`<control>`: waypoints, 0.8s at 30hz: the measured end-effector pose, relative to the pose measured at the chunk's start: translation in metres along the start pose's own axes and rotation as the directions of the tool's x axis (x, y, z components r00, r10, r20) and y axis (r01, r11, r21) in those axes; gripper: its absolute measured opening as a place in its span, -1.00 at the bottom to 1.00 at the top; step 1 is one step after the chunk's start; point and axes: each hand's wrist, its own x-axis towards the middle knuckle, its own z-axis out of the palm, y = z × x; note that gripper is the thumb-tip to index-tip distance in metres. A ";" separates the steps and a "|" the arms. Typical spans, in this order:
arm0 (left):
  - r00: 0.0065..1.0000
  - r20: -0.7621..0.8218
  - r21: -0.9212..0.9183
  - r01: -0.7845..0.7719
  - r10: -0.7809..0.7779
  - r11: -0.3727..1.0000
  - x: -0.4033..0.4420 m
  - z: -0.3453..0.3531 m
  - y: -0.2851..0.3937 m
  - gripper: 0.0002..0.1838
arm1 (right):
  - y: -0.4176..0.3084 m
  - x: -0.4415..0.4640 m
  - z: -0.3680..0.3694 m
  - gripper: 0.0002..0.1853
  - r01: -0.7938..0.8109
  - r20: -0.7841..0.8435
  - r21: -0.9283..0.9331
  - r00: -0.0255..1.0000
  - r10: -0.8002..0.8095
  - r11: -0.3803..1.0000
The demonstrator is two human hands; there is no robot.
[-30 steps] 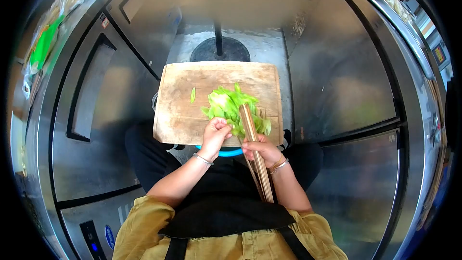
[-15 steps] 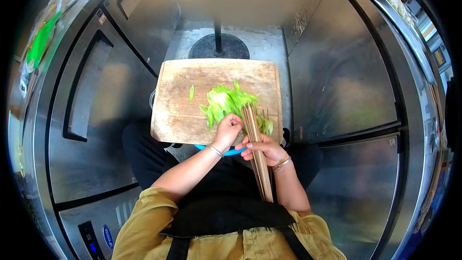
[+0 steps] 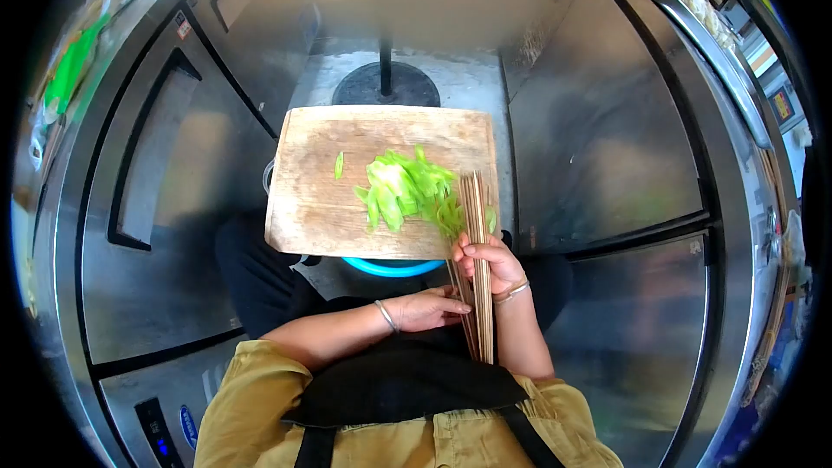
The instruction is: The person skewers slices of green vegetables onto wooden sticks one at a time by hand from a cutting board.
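Observation:
A bundle of thin wooden sticks [image 3: 479,269] stands out from my lap toward the board, and my right hand [image 3: 491,262] is wrapped round its middle. Lower down, my left hand [image 3: 433,309] touches the left side of the sticks with its fingertips; whether it grips any is hard to tell. Green vegetable slices [image 3: 399,189] lie in a loose pile on the wooden cutting board [image 3: 316,208], left of the stick tips. One separate slice [image 3: 339,165] rests toward the board's left. A few slices are beside the sticks, partly hidden by them.
Under the board's near edge shows a blue rim [image 3: 394,269]. Behind the board is a round black base [image 3: 386,87] with a pole. Steel cabinets [image 3: 598,147] stand on both sides, with a metal tray [image 3: 711,43] at upper right.
My left hand has moved from the near edge of the pile down to the lower part of the sticks. The bundle has shifted right and stands more upright in my right hand.

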 end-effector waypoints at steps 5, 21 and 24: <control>0.999 0.031 -0.024 0.019 -0.018 1.000 0.009 0.013 0.001 -0.63 | -0.009 -0.002 0.003 -0.87 0.035 0.084 0.134 0.995 -0.047 0.990; 0.913 -0.367 -0.052 -0.210 0.177 0.976 0.039 0.027 -0.005 -0.77 | -0.020 0.022 -0.005 -0.76 0.263 -0.034 0.086 0.965 -0.261 0.961; 0.898 -0.412 -0.022 -0.177 0.152 0.984 0.034 0.035 0.001 -0.77 | -0.026 0.016 0.009 -0.74 0.315 0.105 0.033 0.943 -0.317 0.948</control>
